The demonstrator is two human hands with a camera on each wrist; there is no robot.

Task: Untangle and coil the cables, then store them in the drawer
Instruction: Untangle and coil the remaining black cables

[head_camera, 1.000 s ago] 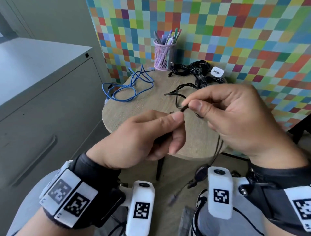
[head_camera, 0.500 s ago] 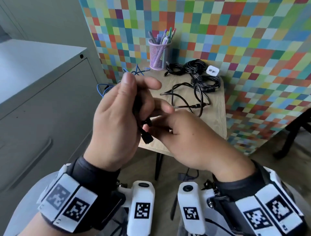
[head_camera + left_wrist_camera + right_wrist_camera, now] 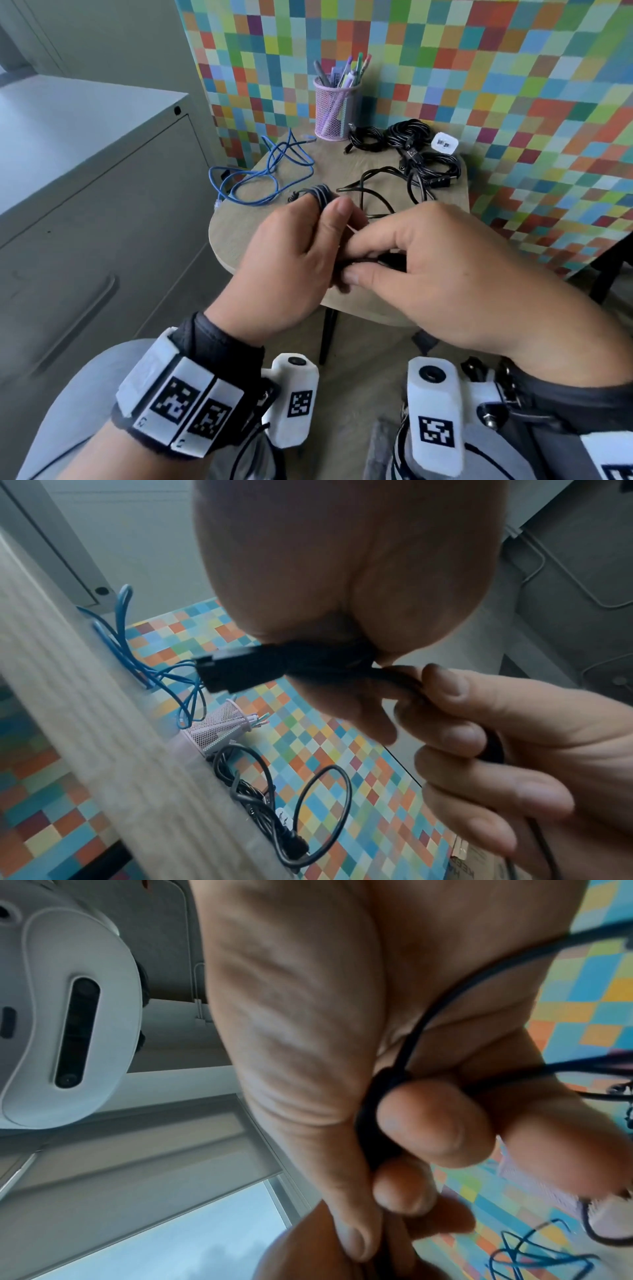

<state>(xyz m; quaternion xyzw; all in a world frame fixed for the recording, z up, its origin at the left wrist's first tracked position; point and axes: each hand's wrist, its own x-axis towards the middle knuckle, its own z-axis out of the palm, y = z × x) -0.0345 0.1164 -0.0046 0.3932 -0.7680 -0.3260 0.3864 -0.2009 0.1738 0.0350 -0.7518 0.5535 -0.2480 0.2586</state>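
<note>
My left hand (image 3: 318, 228) holds a black cable (image 3: 322, 195) wound in small loops around its fingers, above the near edge of the round wooden table (image 3: 239, 233). The cable's black plug (image 3: 236, 669) sticks out of this grip in the left wrist view. My right hand (image 3: 356, 262) is beside it on the right, touching it. It pinches a strand of the same black cable (image 3: 411, 1042) between thumb and fingers. A loose blue cable (image 3: 267, 171) lies at the table's left. A tangled pile of black cables (image 3: 411, 147) lies at the back right.
A grey cabinet (image 3: 85, 240) with a recessed drawer handle stands to the left. A pink mesh pen cup (image 3: 334, 109) and a white charger (image 3: 444, 142) sit at the table's back, against the chequered wall. Another loose black cable (image 3: 373, 192) lies mid-table.
Both hands first pinched the cable's end. The left hand then rose with the coil and has now come down over the table, while the right hand moved round to its right side.
</note>
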